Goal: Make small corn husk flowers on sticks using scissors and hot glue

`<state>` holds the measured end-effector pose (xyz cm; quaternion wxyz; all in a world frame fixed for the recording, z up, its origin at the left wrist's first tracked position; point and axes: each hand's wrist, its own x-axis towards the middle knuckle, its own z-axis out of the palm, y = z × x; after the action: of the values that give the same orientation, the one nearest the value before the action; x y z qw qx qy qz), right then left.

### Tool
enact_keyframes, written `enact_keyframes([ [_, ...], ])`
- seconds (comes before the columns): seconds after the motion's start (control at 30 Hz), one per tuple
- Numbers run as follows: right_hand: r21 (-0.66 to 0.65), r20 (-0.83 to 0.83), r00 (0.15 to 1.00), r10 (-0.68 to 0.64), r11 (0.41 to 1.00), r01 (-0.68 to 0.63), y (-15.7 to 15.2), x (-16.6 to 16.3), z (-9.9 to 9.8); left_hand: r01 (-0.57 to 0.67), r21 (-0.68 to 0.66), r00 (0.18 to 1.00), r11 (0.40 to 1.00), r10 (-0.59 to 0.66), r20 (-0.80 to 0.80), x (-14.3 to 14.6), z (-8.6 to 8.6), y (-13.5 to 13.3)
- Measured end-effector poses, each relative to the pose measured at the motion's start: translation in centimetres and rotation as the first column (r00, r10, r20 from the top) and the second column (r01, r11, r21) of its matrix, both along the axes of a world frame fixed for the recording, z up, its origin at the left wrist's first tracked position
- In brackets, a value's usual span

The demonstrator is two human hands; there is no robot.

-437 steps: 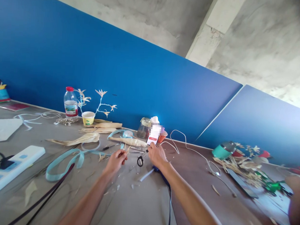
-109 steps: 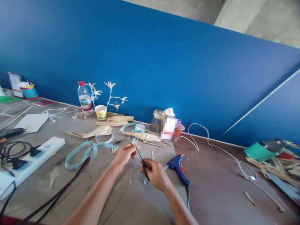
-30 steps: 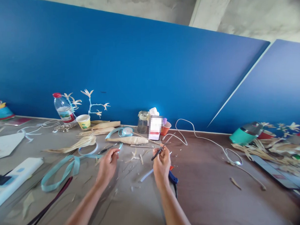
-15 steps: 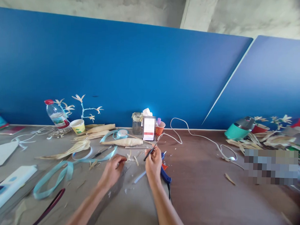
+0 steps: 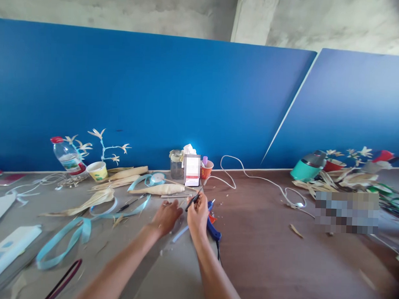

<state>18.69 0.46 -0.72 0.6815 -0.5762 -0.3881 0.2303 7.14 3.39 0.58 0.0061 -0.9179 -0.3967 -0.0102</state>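
My right hand (image 5: 198, 214) is closed around a slim tool with a black handle (image 5: 192, 202) and a thin pointed tip angled up and away; its exact kind is unclear. Close by on the left, my left hand (image 5: 167, 217) is low over the tabletop, fingers bent and drawn together. Whatever they pinch is hidden. A blue glue gun (image 5: 213, 230) lies just right of my right hand, partly covered by it. Between my wrists rests a pale translucent stick (image 5: 180, 234). Beyond my fingers lie a cream corn husk bundle (image 5: 165, 189) and thin grey rods (image 5: 176, 196).
Light-blue ribbon (image 5: 61, 249) loops across the left side, near a white power strip (image 5: 14, 252). Along the blue partition stand a bottle (image 5: 70, 158), a yellow-white cup (image 5: 97, 171), a glass jar (image 5: 176, 165), a phone (image 5: 192, 171) and an orange cup (image 5: 207, 169). A white cable (image 5: 260, 179) runs right.
My left hand has moved forward and right, over the small husk scraps and closer to my right hand. My right hand keeps its hold on the black-handled tool. The view has shifted slightly right.
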Motion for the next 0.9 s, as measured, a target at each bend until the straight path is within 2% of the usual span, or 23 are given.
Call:
enact_keyframes([
  [0.2,0.040,-0.029,0.999,0.016,0.999,-0.015,0.1,0.0,0.0,-0.005,-0.042,0.981,0.999,0.013,0.192,-1.2,0.5,-0.3],
  [0.23,0.049,-0.032,0.999,0.015,0.999,-0.014,0.1,0.0,0.0,-0.004,-0.064,0.947,0.998,0.024,0.321,-1.6,0.8,-0.6],
  [0.3,0.068,-0.041,0.999,0.022,0.997,-0.019,0.1,0.0,0.1,0.004,-0.154,0.794,0.988,0.090,0.602,-2.3,1.4,-1.4],
  [0.37,0.082,-0.076,0.994,0.072,0.994,-0.066,0.1,-0.1,0.1,0.006,-0.325,0.579,0.946,0.262,0.773,-3.1,1.9,-2.2],
  [0.43,0.088,-0.134,0.979,0.155,0.986,-0.144,0.2,-0.4,-0.1,0.070,-0.524,0.353,0.849,0.470,0.809,-3.9,2.2,-2.8],
  [0.5,0.071,-0.193,0.954,0.228,0.973,-0.218,0.2,-1.0,-0.4,0.142,-0.626,0.172,0.767,0.603,0.779,-4.8,2.4,-3.2],
  [0.6,0.053,-0.220,0.919,0.328,0.944,-0.325,-0.2,-2.3,-0.6,0.206,-0.676,-0.001,0.707,0.691,0.723,-5.9,2.1,-3.2],
  [0.67,0.051,-0.199,0.888,0.415,0.909,-0.414,-0.7,-3.1,-0.6,0.229,-0.691,-0.055,0.686,0.718,0.694,-6.6,1.7,-3.0],
  [0.73,0.039,-0.178,0.847,0.500,0.864,-0.502,-1.4,-3.8,-0.5,0.239,-0.699,-0.071,0.674,0.730,0.680,-7.1,1.1,-2.9],
  [0.83,-0.004,-0.151,0.797,0.585,0.806,-0.592,-2.2,-4.3,-0.2,0.197,-0.707,-0.058,0.679,0.728,0.683,-7.6,0.3,-2.8],
  [0.9,-0.024,-0.129,0.799,0.587,0.804,-0.594,-2.4,-4.5,0.0,0.137,-0.708,-0.013,0.693,0.716,0.698,-7.8,0.0,-2.9],
])
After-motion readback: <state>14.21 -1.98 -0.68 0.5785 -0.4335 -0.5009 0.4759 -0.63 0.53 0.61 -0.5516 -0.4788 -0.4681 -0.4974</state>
